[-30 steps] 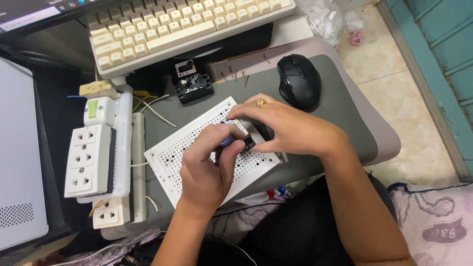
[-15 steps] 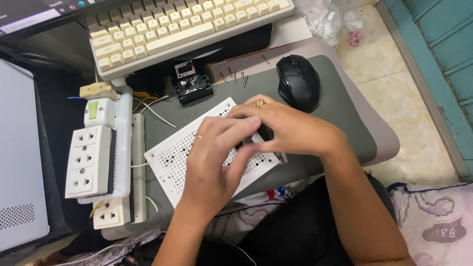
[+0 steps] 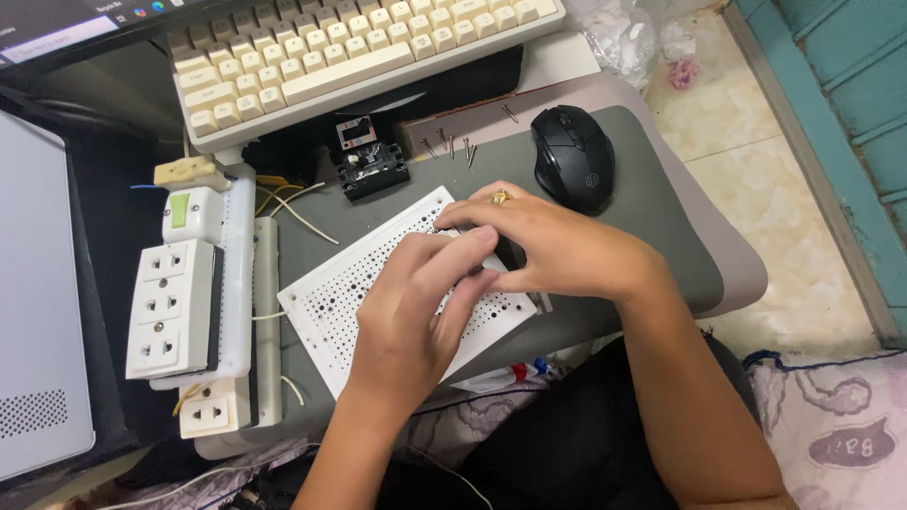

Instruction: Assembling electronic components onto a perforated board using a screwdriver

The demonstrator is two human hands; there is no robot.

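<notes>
You are pressing left hand and right hand together over small dark part, mostly hidden, on white perforated board lying on tabletop; both grips pinching it. Seating unfinished; loose screws lying unused near mouse.

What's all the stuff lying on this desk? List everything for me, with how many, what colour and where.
perforated board: one, white, on the grey mat, under both hands
grey mat: one, covers the desk's middle
mouse: one, black, far right of the mat
keyboard: one, cream, top edge
screws: several, metal, loose on the mat left of the mouse
black part: one, small, below the keyboard
socket panel: one, white, with outlets and a switch, left of the board
loose wires: a few, white and yellow, by the panel
plastic bag: one, clear, crumpled, top right
left hand: on the board, fingers curled toward the right hand
right hand: ring on one finger, fingertips meeting the left; whatever they pinch is hidden
</notes>
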